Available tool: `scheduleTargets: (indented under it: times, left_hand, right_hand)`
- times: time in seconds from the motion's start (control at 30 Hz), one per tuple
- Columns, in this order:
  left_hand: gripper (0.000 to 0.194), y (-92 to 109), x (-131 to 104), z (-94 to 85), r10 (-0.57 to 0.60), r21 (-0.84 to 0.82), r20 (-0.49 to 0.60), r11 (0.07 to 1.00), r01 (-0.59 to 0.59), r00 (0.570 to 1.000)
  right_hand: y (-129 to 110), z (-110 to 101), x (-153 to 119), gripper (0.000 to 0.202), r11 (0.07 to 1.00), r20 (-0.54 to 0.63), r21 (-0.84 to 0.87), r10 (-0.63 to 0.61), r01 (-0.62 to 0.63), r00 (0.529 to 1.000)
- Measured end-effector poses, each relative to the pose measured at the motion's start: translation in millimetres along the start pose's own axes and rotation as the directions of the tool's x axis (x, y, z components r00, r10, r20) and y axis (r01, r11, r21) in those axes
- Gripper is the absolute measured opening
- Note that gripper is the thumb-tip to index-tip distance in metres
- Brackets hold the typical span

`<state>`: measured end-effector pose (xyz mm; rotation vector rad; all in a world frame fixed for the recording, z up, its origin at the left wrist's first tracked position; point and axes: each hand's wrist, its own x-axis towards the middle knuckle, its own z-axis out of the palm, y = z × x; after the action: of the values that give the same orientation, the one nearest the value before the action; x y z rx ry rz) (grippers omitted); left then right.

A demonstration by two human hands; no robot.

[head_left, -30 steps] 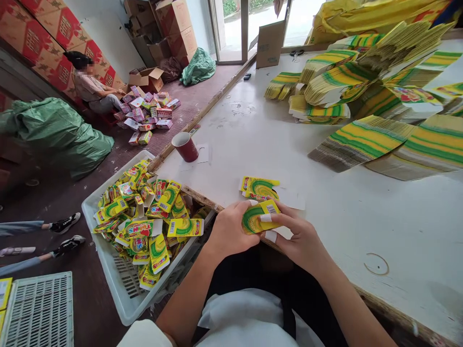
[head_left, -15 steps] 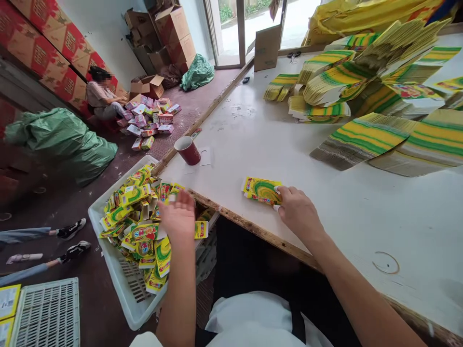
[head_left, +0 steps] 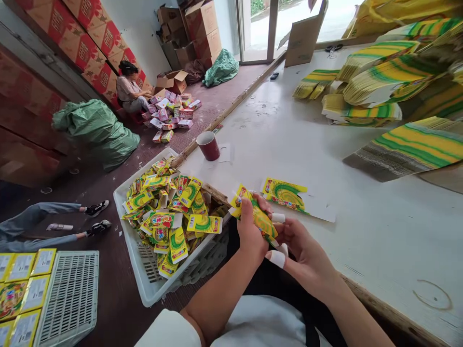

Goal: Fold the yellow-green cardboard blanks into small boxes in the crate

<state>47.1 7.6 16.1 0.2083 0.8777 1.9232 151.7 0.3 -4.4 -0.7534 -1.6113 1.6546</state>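
My left hand (head_left: 251, 231) is wrapped round a yellow and green printed small carton (head_left: 261, 219) above the table's front edge. Beside the carton's near end is my right hand (head_left: 302, 255), with white tape on its fingertips. Its thumb and fingers are apart; whether a fingertip touches the carton I cannot tell. Just beyond both hands, a flat unfolded carton blank (head_left: 285, 193) lies on the white table (head_left: 376, 241). To the left, a white plastic crate (head_left: 139, 274) holds a heap of matching yellow cartons (head_left: 166, 219).
A dark red mug (head_left: 209, 147) stands near the table's left edge. Stacks of flat carton blanks (head_left: 390, 77) spread over the far right. A person (head_left: 132, 89) sits by pink boxes (head_left: 171, 113) on the floor. A second crate (head_left: 68, 294) and someone's legs (head_left: 47, 226) are at left.
My left hand has come from above the crate to the table edge and now holds a carton. My right hand has drawn back towards it. A flat blank now shows on the table.
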Motion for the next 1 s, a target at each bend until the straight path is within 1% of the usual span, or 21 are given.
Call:
scheduleTargets:
  times: [0.07,0.1,0.2,0.23,0.3,0.37,0.4,0.47,0.53,0.6,0.63,0.67,0.7,0.73,0.77,0.8,0.87,0.9,0.93,0.97,1.0]
  left_hand:
    - [0.059,-1,1,-3.5,0.046,0.065,-0.033,0.997,-0.044,0.998]
    - [0.062,-2,1,-6.1,0.054,0.112,-0.026,0.992,-0.051,0.998]
    - [0.070,-5,-1,-14.0,0.048,0.237,0.071,0.970,-0.064,0.996]
    - [0.068,-6,-1,-16.2,0.044,0.265,0.100,0.962,-0.069,0.994]
    - [0.056,-7,0,-20.2,0.047,0.308,0.114,0.948,-0.080,0.992]
    - [0.043,-5,4,-24.4,0.049,0.357,0.101,0.930,-0.082,0.994]
    - [0.041,-3,7,-26.8,0.036,0.396,0.113,0.915,-0.078,0.993]
    - [0.045,8,12,-31.6,0.014,0.481,0.172,0.872,-0.096,0.985]
    - [0.056,25,17,-34.6,0.027,0.563,0.275,0.806,-0.184,0.961]
    - [0.069,42,19,-33.9,0.032,0.648,0.410,0.693,-0.316,0.911]
    - [0.077,48,18,-31.8,0.002,0.701,0.469,0.608,-0.374,0.883]
    - [0.085,52,16,-29.0,-0.067,0.758,0.512,0.505,-0.413,0.857]
    - [0.090,52,12,-25.6,-0.162,0.805,0.532,0.403,-0.436,0.831]
    - [0.089,50,9,-22.3,-0.258,0.839,0.526,0.315,-0.444,0.811]
    - [0.083,46,5,-19.4,-0.333,0.865,0.499,0.248,-0.436,0.800]
    - [0.075,41,1,-17.5,-0.381,0.883,0.469,0.202,-0.423,0.797]
    - [0.063,29,-6,-16.8,-0.382,0.895,0.444,0.151,-0.419,0.811]
    - [0.063,24,-9,-17.9,-0.344,0.892,0.451,0.129,-0.434,0.824]
    - [0.064,20,-11,-19.6,-0.308,0.881,0.470,0.109,-0.460,0.827]
    - [0.066,17,-13,-21.5,-0.287,0.865,0.498,0.096,-0.493,0.818]
    - [0.067,15,-15,-23.4,-0.276,0.848,0.526,0.094,-0.522,0.805]
  right_hand:
    - [2,1,2,0.043,0.999,-0.041,-0.049,-0.008,0.006,0.999]
    - [3,-1,3,0.039,0.997,-0.067,-0.070,-0.014,0.009,0.998]
    - [6,-14,7,0.028,0.993,-0.169,-0.109,-0.054,0.036,0.984]
    - [6,-20,7,0.025,0.989,-0.207,-0.135,-0.081,0.053,0.975]
    - [5,-30,5,0.017,0.967,-0.253,-0.239,-0.149,0.087,0.956]
    - [4,-40,3,0.011,0.917,-0.255,-0.380,-0.228,0.120,0.940]
    - [3,-45,2,0.011,0.880,-0.247,-0.454,-0.274,0.138,0.929]
    - [0,-55,0,0.015,0.774,-0.223,-0.607,-0.384,0.181,0.896]
    - [-4,-64,-1,0.020,0.614,-0.156,-0.757,-0.499,0.221,0.853]
    - [-8,-69,-2,0.025,0.443,-0.037,-0.854,-0.573,0.272,0.818]
    - [-11,-70,-3,0.026,0.384,0.029,-0.870,-0.585,0.309,0.810]
    - [-13,-68,-4,0.027,0.352,0.088,-0.868,-0.584,0.349,0.807]
    - [-15,-65,-5,0.027,0.347,0.130,-0.855,-0.575,0.385,0.808]
    - [-16,-62,-6,0.027,0.363,0.147,-0.839,-0.565,0.405,0.812]
    - [-16,-58,-8,0.025,0.400,0.125,-0.824,-0.563,0.401,0.817]
    - [-16,-55,-9,0.027,0.458,0.057,-0.808,-0.564,0.370,0.824]
    - [-13,-50,-10,0.052,0.649,-0.202,-0.718,-0.541,0.252,0.816]
    - [-12,-49,-10,0.065,0.762,-0.339,-0.619,-0.476,0.189,0.812]
    - [-10,-48,-10,0.072,0.868,-0.439,-0.480,-0.365,0.129,0.821]
    - [-8,-47,-9,0.073,0.948,-0.486,-0.310,-0.220,0.068,0.846]
    - [-6,-46,-8,0.073,0.992,-0.482,-0.129,-0.065,0.003,0.874]
